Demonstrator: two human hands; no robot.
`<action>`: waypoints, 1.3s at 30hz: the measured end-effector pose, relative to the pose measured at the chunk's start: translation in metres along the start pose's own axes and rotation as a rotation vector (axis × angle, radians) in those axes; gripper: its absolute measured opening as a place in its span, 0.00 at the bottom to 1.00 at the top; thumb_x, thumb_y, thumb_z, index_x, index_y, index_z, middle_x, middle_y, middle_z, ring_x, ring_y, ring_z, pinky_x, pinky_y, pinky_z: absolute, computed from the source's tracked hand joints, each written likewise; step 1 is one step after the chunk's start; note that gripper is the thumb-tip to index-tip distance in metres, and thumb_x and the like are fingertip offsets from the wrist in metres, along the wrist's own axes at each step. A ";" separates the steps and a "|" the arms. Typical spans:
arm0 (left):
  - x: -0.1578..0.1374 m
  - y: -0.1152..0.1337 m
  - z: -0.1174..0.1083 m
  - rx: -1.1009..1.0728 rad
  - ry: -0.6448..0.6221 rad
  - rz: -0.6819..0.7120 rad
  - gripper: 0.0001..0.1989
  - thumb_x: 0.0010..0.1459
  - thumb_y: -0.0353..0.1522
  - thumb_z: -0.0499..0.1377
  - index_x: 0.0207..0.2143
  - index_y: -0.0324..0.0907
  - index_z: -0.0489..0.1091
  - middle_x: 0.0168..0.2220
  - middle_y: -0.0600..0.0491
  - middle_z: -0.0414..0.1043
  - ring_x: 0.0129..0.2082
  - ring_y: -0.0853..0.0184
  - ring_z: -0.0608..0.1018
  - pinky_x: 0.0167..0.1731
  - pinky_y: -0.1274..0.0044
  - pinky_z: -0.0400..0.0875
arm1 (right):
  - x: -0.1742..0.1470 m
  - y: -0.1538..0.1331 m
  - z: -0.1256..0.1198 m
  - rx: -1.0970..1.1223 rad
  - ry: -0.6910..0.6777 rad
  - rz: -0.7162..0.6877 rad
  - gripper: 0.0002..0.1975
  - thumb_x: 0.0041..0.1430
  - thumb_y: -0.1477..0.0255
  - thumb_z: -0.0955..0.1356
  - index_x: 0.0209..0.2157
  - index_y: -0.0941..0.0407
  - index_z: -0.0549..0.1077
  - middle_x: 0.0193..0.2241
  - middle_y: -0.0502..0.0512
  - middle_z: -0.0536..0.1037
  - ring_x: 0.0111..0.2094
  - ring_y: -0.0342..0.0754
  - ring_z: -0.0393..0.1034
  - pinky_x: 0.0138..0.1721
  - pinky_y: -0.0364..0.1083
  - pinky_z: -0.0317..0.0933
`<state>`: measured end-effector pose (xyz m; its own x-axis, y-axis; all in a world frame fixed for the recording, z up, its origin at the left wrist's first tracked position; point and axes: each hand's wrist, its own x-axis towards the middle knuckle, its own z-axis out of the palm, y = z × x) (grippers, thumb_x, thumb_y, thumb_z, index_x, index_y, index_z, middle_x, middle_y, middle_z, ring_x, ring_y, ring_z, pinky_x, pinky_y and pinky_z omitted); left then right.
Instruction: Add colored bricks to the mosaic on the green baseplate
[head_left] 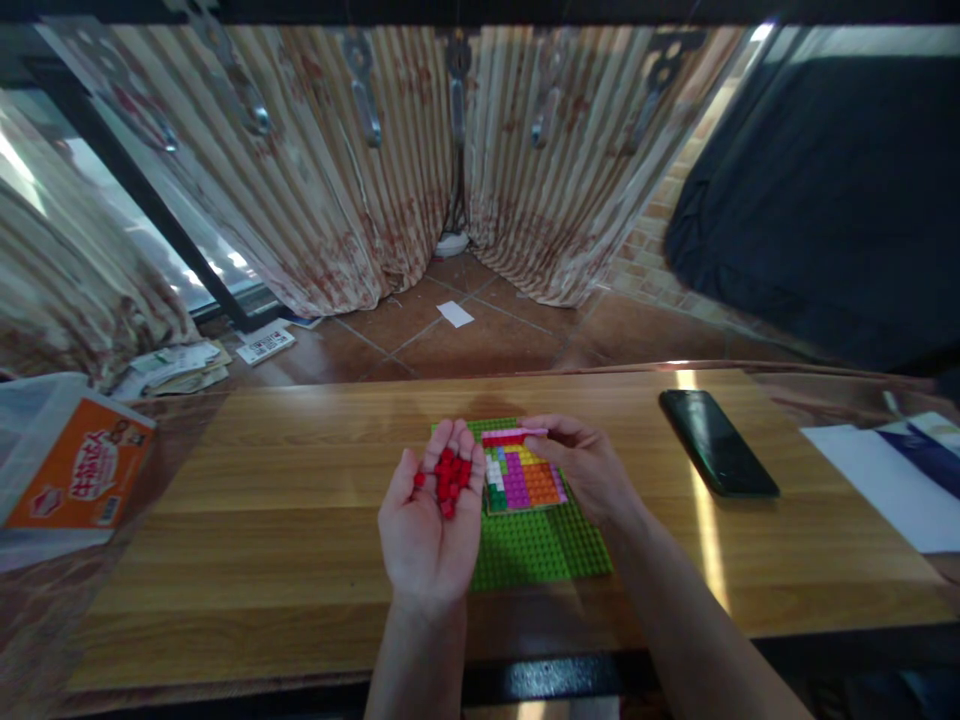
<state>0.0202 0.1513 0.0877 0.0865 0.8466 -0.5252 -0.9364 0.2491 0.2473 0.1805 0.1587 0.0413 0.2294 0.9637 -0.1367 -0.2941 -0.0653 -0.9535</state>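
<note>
My left hand (431, 530) lies palm up and cupped, holding a small heap of red toy bricks (452, 478) just left of the building plate. A green studded baseplate (540, 548) rests on the table, partly behind my left hand. On its upper part sits a colourful brick panel (516, 482) with white, green, purple, orange, yellow, red and pink pieces. My right hand (589, 465) reaches over the panel's right side, thumb and fingers closed together at the right end of the red row (502, 438). Whatever is between those fingertips is hidden.
The wooden table (285, 520) carries a black phone (718, 443) on the right. White papers (862, 470) are beyond its right edge. A clear tub with an orange label (79, 465) stands at the left. Striped curtains (360, 190) hang behind the tiled floor.
</note>
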 end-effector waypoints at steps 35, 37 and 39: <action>-0.006 -0.007 0.001 0.085 -0.201 -0.129 0.22 0.65 0.38 0.45 0.49 0.34 0.70 0.54 0.41 0.70 0.56 0.61 0.71 0.56 0.72 0.64 | -0.041 -0.036 0.035 -0.956 -0.216 -0.533 0.07 0.59 0.74 0.67 0.37 0.51 0.77 0.40 0.55 0.76 0.41 0.48 0.71 0.44 0.51 0.68; -0.006 -0.008 0.002 0.078 -0.189 -0.123 0.22 0.64 0.38 0.45 0.50 0.34 0.69 0.54 0.41 0.70 0.56 0.61 0.70 0.56 0.71 0.64 | -0.041 -0.034 0.035 -0.963 -0.191 -0.530 0.07 0.60 0.73 0.67 0.37 0.51 0.77 0.40 0.55 0.76 0.41 0.49 0.71 0.44 0.51 0.68; -0.006 -0.009 0.003 0.063 -0.175 -0.115 0.22 0.64 0.38 0.45 0.52 0.34 0.68 0.54 0.41 0.70 0.57 0.61 0.70 0.56 0.70 0.64 | -0.041 -0.032 0.036 -0.974 -0.179 -0.562 0.07 0.60 0.72 0.66 0.37 0.51 0.77 0.40 0.55 0.76 0.42 0.49 0.71 0.45 0.52 0.67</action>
<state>0.0287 0.1457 0.0907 0.2544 0.8783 -0.4047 -0.8944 0.3729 0.2471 0.1470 0.1303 0.0867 -0.0575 0.9381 0.3415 0.6720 0.2894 -0.6817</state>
